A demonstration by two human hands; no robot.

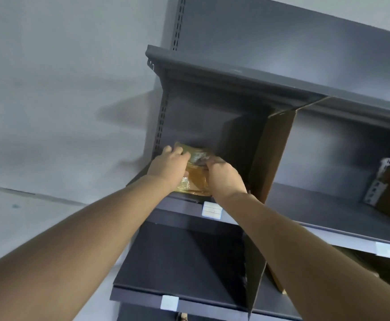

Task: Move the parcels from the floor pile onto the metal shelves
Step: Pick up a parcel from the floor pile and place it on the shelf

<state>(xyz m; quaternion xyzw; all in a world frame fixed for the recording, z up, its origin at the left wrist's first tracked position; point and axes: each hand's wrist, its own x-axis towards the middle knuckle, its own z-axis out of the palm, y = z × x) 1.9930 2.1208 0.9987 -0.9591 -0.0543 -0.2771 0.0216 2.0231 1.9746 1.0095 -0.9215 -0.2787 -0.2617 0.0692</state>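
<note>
A cardboard divider [275,156] stands upright, right of centre. A second cardboard divider [254,276] stands nearer, below. A grey wall [62,89] fills the left.

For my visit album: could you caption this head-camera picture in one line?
Both hands, left and right, set a yellow tape-wrapped parcel on a grey metal shelf beside a cardboard divider.

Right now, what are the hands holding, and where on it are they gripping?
Both hands hold a flat brown parcel wrapped in clear tape on the dark metal shelf. The left hand grips its left edge, the right hand its right edge.
</note>
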